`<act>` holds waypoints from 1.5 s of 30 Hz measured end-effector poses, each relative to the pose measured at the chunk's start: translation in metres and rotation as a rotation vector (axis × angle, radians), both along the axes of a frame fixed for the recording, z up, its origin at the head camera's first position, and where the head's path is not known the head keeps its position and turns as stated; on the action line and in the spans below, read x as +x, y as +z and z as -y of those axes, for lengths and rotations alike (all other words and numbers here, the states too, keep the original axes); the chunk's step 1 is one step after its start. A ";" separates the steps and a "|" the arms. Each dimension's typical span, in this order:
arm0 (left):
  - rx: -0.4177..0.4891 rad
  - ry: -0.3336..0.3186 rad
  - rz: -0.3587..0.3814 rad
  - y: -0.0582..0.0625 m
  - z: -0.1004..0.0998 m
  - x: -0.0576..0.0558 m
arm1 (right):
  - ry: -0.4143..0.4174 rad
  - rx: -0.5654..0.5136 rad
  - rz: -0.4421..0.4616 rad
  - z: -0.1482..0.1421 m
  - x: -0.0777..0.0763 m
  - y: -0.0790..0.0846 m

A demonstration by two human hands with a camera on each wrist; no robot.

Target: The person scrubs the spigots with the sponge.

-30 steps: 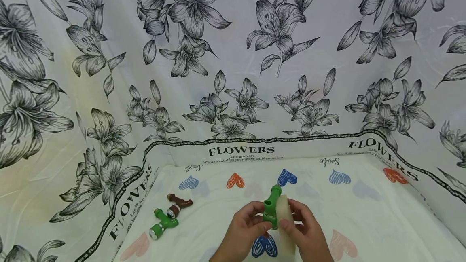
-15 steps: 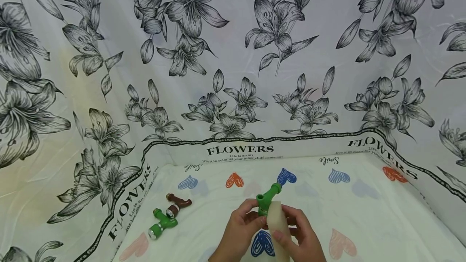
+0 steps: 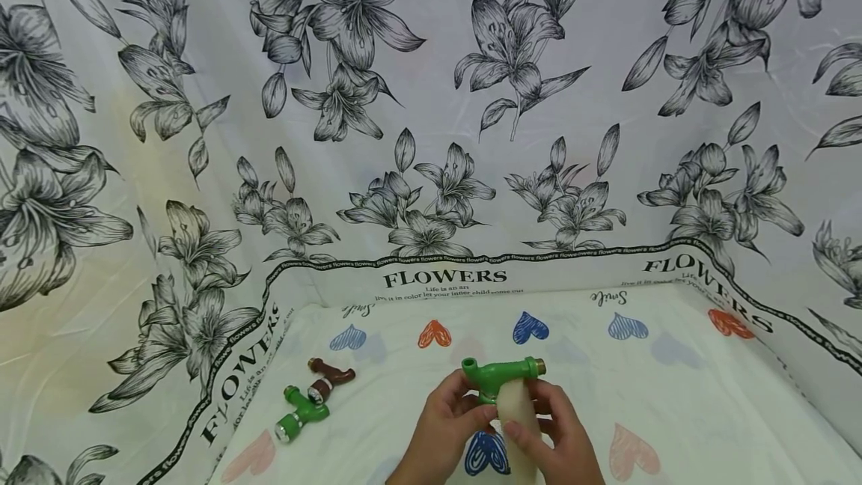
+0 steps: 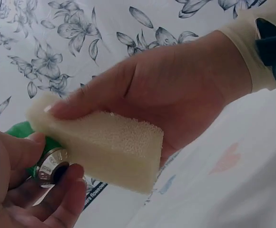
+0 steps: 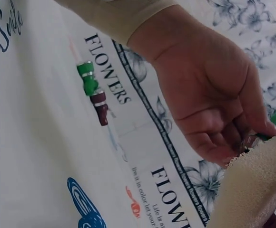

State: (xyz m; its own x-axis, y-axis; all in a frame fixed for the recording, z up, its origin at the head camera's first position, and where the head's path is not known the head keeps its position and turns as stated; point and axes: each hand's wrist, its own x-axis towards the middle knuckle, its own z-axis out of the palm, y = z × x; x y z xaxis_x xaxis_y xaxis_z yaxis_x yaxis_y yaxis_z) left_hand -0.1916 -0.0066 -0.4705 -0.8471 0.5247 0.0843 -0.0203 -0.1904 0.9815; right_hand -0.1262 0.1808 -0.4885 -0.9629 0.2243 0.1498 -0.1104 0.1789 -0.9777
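Note:
In the head view a green plastic-looking tap (image 3: 497, 374) is held up in front of the person, its outlet to the left and its brass-coloured threaded end to the right. The left hand (image 3: 444, 425) pinches it low down; a silver end cap (image 4: 52, 166) shows between those fingers in the left wrist view. A cream sponge block (image 3: 517, 421) is gripped in the right hand (image 3: 562, 436), thumb on the near face and fingers behind. The sponge's top end overlaps the tap. Seen from the right wrist, the sponge (image 5: 252, 185) covers part of the tap.
To the left on the white heart-print cloth (image 3: 404, 388) lie another green tap (image 3: 301, 414) with silver bands and a brown tap (image 3: 331, 379), close together. Flower-printed curtain (image 3: 431, 96) rises behind and at both sides.
The held tap has turned from nearly upright to lying sideways, its threaded end swinging right and its outlet left. The sponge and right hand have shifted slightly left. The other taps stay put.

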 end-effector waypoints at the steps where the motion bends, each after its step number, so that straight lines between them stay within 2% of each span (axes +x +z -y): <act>1: -0.002 -0.016 -0.007 0.000 0.000 0.000 | -0.011 -0.003 0.022 -0.002 -0.001 -0.002; 4: -0.026 -0.055 -0.027 0.000 0.001 0.000 | -0.042 -0.004 0.080 -0.008 -0.004 -0.006; 7: -0.021 -0.072 -0.011 0.000 0.000 0.001 | -0.051 -0.008 0.098 -0.011 -0.005 -0.007; 11: -0.021 -0.052 0.010 0.000 -0.002 0.001 | -0.021 -0.036 0.095 -0.008 -0.004 -0.007; 17: -0.129 0.079 -0.045 -0.002 -0.006 -0.002 | 0.017 -0.050 0.067 -0.001 0.000 -0.004; 23: -0.110 0.219 -0.055 -0.006 -0.007 -0.004 | 0.049 -0.029 -0.032 0.005 0.002 -0.001; 27: -0.175 0.239 -0.179 -0.005 -0.007 -0.001 | 0.045 -0.027 -0.086 0.008 0.005 0.000; 31: -0.211 0.206 -0.317 -0.003 -0.006 0.000 | 0.038 -0.028 -0.127 0.009 0.007 0.002; 35: -0.201 0.154 -0.364 -0.003 -0.006 0.000 | 0.033 -0.011 -0.138 0.010 0.008 0.003; 36: -0.194 0.150 -0.355 -0.003 -0.006 0.000 | 0.026 -0.004 -0.131 0.010 0.008 0.003; 38: -0.150 0.145 -0.272 -0.003 -0.007 -0.001 | 0.008 0.003 -0.127 0.010 0.009 0.004; 43: 0.017 0.183 0.066 0.001 -0.009 -0.004 | -0.047 0.023 -0.153 0.014 0.012 0.010; 45: 0.070 0.194 0.157 0.003 -0.010 -0.004 | -0.075 0.041 -0.170 0.017 0.014 0.012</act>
State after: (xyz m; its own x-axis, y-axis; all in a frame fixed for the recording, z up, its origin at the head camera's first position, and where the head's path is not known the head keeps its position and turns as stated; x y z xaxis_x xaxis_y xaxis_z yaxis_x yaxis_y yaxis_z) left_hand -0.1957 0.0037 -0.4672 -0.9369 0.3488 -0.0255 -0.1275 -0.2726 0.9536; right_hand -0.1127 0.1642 -0.4761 -0.9039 0.2847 0.3192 -0.2580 0.2322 -0.9378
